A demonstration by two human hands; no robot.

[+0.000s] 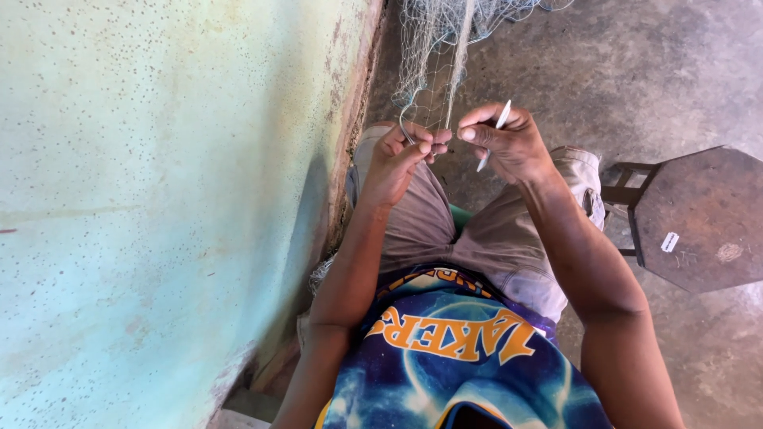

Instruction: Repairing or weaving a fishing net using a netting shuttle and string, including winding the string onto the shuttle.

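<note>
A pale fishing net [433,48] hangs down from the top of the view to my knees. My left hand [401,159] pinches a strand of its mesh between thumb and fingers. My right hand [513,143] is closed around a thin white netting needle [494,135], whose tip pokes out above and below the fingers. The two hands almost touch, just above my lap. I am seated, in grey shorts [493,238] and a blue printed shirt.
A pale green speckled wall [159,199] fills the left side, close to my left arm. A dark wooden stool [699,218] stands to my right on the grey concrete floor [636,71].
</note>
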